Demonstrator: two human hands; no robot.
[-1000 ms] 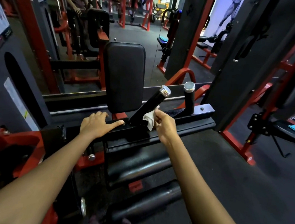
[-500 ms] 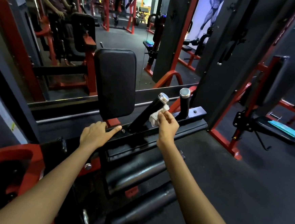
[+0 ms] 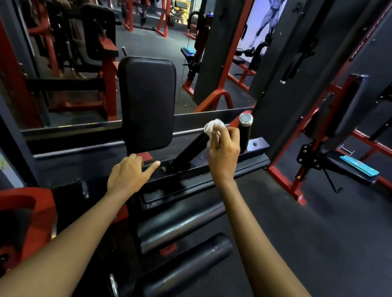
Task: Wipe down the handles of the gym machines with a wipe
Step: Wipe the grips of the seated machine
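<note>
Gym machines surround; right hand (image 3: 224, 150) fingers pinch wipe (image 3: 212, 127) atop tilted handle (image 3: 190, 150), left hand (image 3: 127, 175) flat.

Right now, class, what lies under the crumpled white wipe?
The crumpled white wipe covers the top of the slanted black handle, pinched there by the right hand. The handle's lower shaft shows; its top end is hidden by the wipe.

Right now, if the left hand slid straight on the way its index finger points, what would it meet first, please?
Most likely the small bolt on the black frame, then the base of the slanted handle that the right hand is wiping with the wipe. The left hand rests flat; depth is uncertain.
</note>
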